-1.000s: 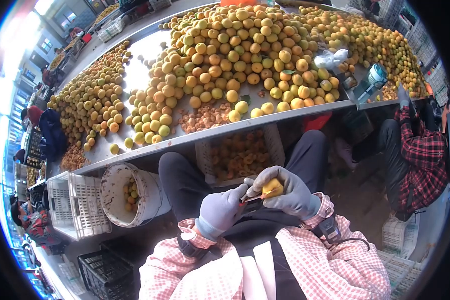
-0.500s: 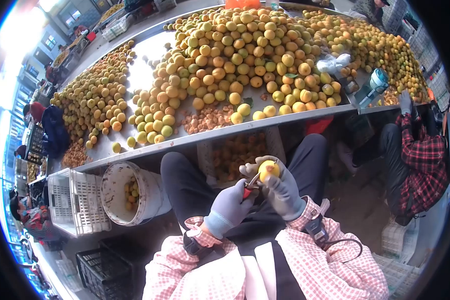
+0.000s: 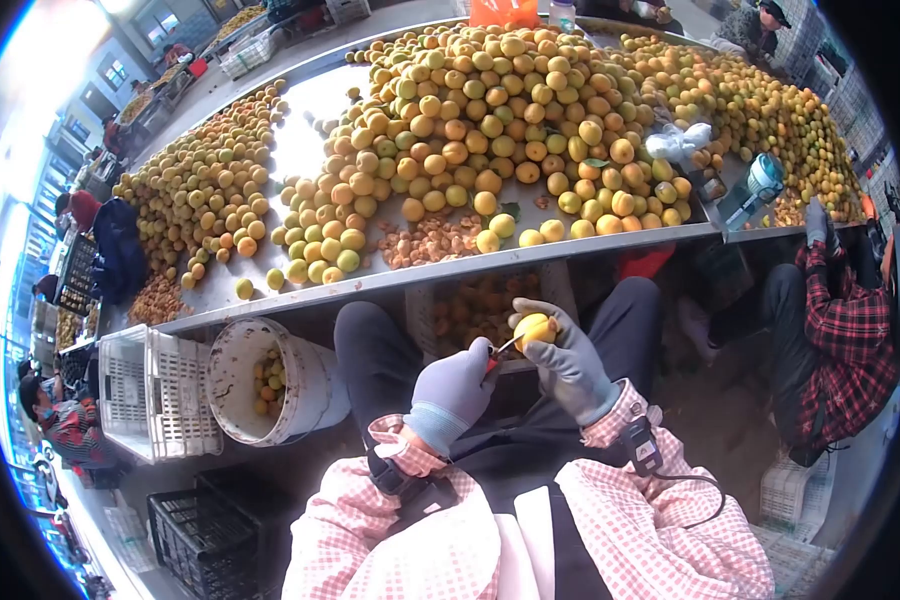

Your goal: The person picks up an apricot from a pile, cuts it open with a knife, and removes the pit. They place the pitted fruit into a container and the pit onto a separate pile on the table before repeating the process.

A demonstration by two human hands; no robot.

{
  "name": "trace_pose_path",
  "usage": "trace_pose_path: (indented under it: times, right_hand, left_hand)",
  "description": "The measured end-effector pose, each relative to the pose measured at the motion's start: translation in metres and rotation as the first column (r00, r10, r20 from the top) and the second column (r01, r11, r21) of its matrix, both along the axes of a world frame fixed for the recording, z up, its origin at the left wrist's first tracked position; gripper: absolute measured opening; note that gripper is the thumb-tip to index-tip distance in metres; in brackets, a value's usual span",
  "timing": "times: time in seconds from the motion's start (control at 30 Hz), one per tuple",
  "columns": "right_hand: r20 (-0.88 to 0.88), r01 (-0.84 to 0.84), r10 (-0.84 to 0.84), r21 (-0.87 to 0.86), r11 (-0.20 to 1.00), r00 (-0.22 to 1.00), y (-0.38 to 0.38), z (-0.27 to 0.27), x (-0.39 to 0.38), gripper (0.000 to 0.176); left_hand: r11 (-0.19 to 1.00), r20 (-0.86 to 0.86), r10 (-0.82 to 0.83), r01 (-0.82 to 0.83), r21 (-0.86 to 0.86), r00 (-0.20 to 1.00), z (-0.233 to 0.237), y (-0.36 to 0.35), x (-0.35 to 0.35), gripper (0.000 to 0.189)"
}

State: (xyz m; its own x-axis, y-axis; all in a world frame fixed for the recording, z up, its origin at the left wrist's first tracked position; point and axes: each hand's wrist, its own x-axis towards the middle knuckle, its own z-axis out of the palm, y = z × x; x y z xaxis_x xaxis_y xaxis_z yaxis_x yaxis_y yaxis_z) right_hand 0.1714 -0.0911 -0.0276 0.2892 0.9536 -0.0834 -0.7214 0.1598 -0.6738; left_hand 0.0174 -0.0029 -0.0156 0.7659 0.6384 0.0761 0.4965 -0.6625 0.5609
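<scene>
My left hand [image 3: 453, 392], in a grey glove, is closed around a small red-handled tool [image 3: 492, 362]. The tool's thin metal tip touches a yellow-orange fruit [image 3: 536, 330]. My right hand [image 3: 574, 368], also gloved, holds that fruit between thumb and fingers. Both hands are above my lap, in front of a crate of fruit pieces [image 3: 467, 312] under the table edge. A large heap of similar fruit [image 3: 500, 110] lies on the metal table [image 3: 410, 270], with a small pile of orange pieces [image 3: 430, 240] near its edge.
A white bucket [image 3: 322, 385] with fruit inside stands left of my knees, beside white crates [image 3: 185, 400]. A black crate [image 3: 195, 540] is below them. A bottle [image 3: 755, 187] lies on the table at right. A co-worker in a checked shirt [image 3: 850, 340] sits at far right.
My hands have moved slightly apart, and the tool's thin metal part shows more between the left hand and the fruit. The camera view has shifted a little.
</scene>
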Motion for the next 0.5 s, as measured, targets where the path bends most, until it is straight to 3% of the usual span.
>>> trace_pose_path:
  times: [0.03, 0.1, 0.17, 0.23, 0.3, 0.37, 0.47, 0.5]
  right_hand:
    - [0.183, -0.029, 0.040, -0.058, 0.998, 0.982, 0.000, -0.001, 0.005, 0.050]
    - [0.206, -0.025, 0.029, -0.022, 0.999, 0.978, -0.002, -0.001, 0.000, 0.048]
    - [-0.283, 0.059, -0.035, 0.075, 0.995, 0.958, 0.003, -0.004, -0.011, 0.050]
    - [-0.348, 0.086, -0.057, 0.070, 0.994, 0.936, 0.008, 0.006, -0.012, 0.051]
    - [0.061, 0.053, -0.053, 0.007, 0.999, 0.997, 0.004, 0.008, -0.002, 0.053]
    - [0.092, 0.042, -0.043, 0.009, 0.999, 0.995, 0.004, -0.002, 0.002, 0.053]
    - [-0.007, 0.056, -0.056, 0.011, 0.998, 0.998, 0.003, 0.002, -0.002, 0.051]
    - [-0.236, 0.014, -0.014, -0.001, 1.000, 0.972, 0.005, 0.005, -0.011, 0.054]
  left_hand:
    - [1.000, -0.047, -0.017, 0.018, 0.019, 0.999, -0.001, 0.001, -0.001, 0.019]
    - [1.000, -0.074, 0.011, -0.011, -0.009, 0.997, 0.000, -0.006, 0.005, 0.020]
    - [0.999, 0.067, 0.036, -0.036, 0.002, 0.997, 0.000, -0.011, 0.009, 0.020]
    - [0.998, 0.049, 0.054, -0.055, 0.022, 0.997, 0.001, -0.004, 0.011, 0.021]
    - [0.995, -0.031, 0.043, -0.040, 0.096, 0.999, 0.003, 0.002, 0.006, 0.020]
    - [0.997, -0.084, 0.049, -0.043, 0.068, 0.995, 0.003, -0.001, 0.005, 0.015]
    - [0.996, -0.023, 0.066, -0.064, 0.058, 0.998, 0.007, -0.005, 0.007, 0.016]
    - [0.993, -0.019, 0.084, -0.082, 0.088, 0.996, 0.010, -0.006, 0.007, 0.016]
